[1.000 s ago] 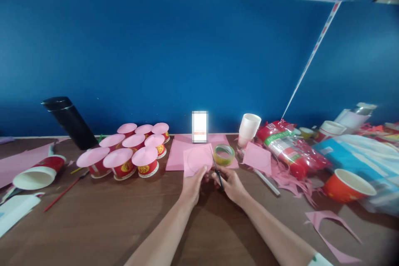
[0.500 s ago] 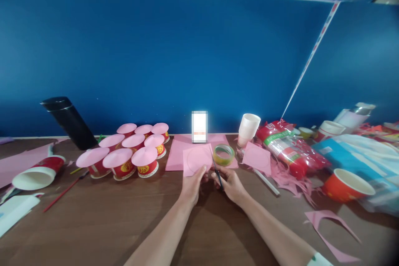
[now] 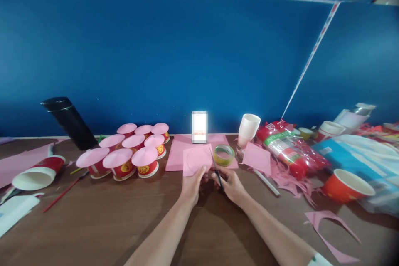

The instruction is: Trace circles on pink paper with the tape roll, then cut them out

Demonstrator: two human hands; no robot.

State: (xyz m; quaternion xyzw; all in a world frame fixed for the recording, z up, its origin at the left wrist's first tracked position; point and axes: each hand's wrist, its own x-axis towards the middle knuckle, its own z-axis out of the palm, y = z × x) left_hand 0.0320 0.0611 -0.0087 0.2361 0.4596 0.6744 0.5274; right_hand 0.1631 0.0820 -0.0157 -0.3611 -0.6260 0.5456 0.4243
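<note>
My left hand [image 3: 193, 183] pinches the lower edge of a square of pink paper [image 3: 197, 158], which has a circle drawn on it. In my right hand [image 3: 230, 183] is a pair of scissors [image 3: 218, 176], its blades pointing up along the paper's right edge. Whether the blades touch the paper I cannot tell. Just beyond the scissors a roll of tape [image 3: 223, 155] lies on larger pink sheets [image 3: 176, 156]. To the right rests another pink square [image 3: 257, 158] with a drawn circle.
Several red paper cups [image 3: 148, 169] topped with pink discs stand left of my hands. A black bottle [image 3: 70, 122] leans behind them. White cups [image 3: 249, 126], a red plastic package [image 3: 289, 149], an orange cup [image 3: 347, 186] and pink scraps [image 3: 333, 232] occupy the right side.
</note>
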